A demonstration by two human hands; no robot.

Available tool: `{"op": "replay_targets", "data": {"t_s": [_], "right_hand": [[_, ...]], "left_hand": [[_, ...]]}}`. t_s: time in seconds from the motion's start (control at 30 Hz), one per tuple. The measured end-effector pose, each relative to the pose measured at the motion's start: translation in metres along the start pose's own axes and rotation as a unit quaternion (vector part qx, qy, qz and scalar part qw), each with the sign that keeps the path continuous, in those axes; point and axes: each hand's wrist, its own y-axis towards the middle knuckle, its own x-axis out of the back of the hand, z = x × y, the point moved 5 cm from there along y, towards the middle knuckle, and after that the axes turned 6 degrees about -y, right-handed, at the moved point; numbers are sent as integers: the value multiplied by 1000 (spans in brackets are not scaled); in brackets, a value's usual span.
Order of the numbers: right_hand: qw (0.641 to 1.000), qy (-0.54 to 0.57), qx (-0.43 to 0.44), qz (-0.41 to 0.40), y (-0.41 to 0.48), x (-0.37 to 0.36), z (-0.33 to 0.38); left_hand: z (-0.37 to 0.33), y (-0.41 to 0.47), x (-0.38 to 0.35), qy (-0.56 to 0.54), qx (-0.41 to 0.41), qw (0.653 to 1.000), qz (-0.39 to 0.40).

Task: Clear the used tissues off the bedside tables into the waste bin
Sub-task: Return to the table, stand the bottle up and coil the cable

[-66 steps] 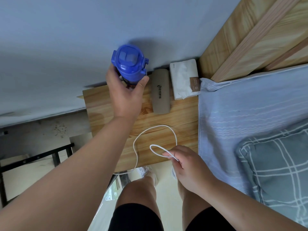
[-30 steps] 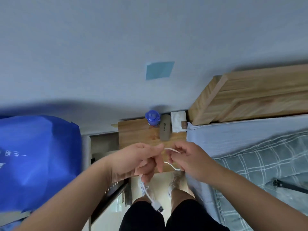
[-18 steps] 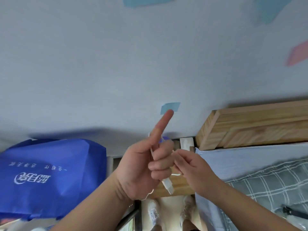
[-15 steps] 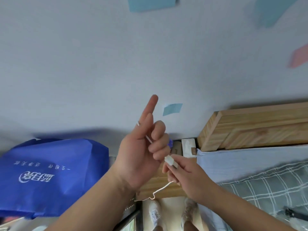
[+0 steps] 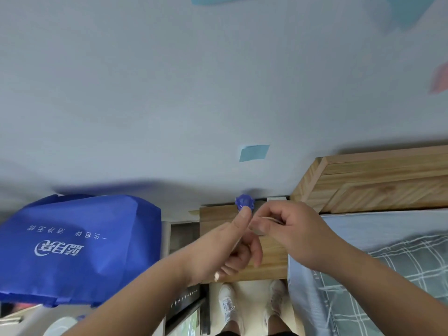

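My left hand [image 5: 228, 248] and my right hand [image 5: 295, 235] meet above the wooden bedside table [image 5: 212, 215]. Both pinch a thin white cable [image 5: 266, 217], which is mostly hidden inside the fingers. A blue bottle [image 5: 244, 202] stands at the table's back edge by the wall. Beside it, only the top strip of a white tissue pack [image 5: 276, 198] shows behind my right hand. No crumpled tissue and no waste bin show in this view.
A large blue fabric bag [image 5: 80, 243] fills the left side, next to the table. The bed with pale blue sheet [image 5: 388, 224] and checked pillow [image 5: 400, 267] lies at the right, under a wooden headboard [image 5: 375, 185]. My shoes [image 5: 228, 304] stand on the floor below.
My left hand let go of the blue bottle and joined the right on the cable. The cable was lifted off the table and gathered up. My left index finger has come down.
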Motion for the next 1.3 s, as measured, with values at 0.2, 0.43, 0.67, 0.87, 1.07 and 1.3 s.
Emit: {"op": "replay_targets", "data": {"t_s": [0.2,0.43,0.67,0.87,1.07,1.3], "right_hand": [[957,288,-28,-19,7,-21,-14],[990,126,-67,2,-11,-41,-31],[996,-16,-52,77,-37,-26,-4],[956,-240,-10,166,-41,-6,18],[968,-246,26,52,-21,33,13],[990,143,0,15,-6,-2,-16]], "left_hand": [[-29,10,-31,-408,-62,905,101],[-78,15,-8,-527,-194,826,-48],[-60,8,7,91,-233,942,-225],[-18,8,-11,313,-53,935,-160],[-10,-2,-14,39,61,997,-28],[-77,6,-48,-504,-112,853,72]]}}
